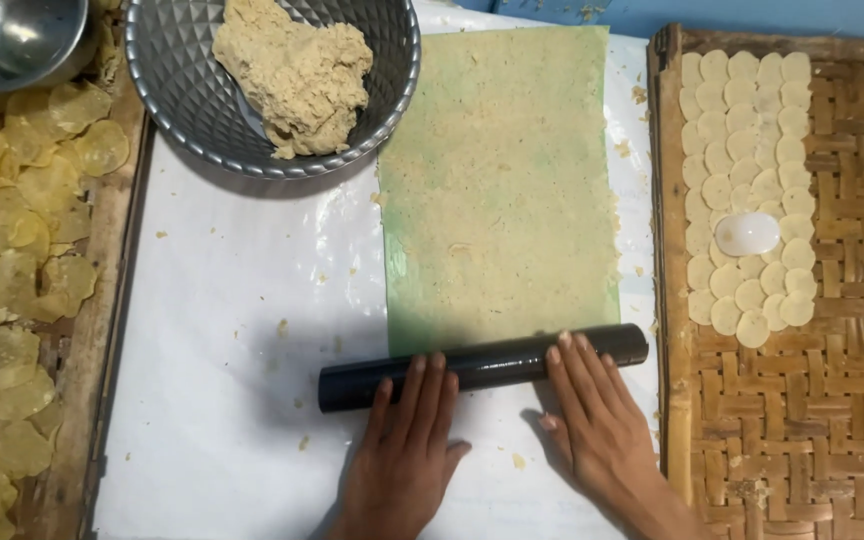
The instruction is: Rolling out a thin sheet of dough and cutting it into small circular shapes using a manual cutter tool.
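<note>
A black cylindrical roller (482, 364) lies across the near end of a flat green sheet (497, 180) dusted with thin dough. My left hand (407, 440) rests flat with its fingertips on the roller's left half. My right hand (592, 415) lies flat with its fingertips on the roller's right part. Both palms sit on the white plastic cover (232, 330) of the work surface. Neither hand grips anything.
A grey faceted bowl (177, 95) with a lump of beige dough (297, 70) stands at the back. A woven bamboo tray (832, 350) on the right holds several pale dough discs (742, 150) and a white round cutter (748, 233). Yellow dried discs (12, 260) fill the left tray.
</note>
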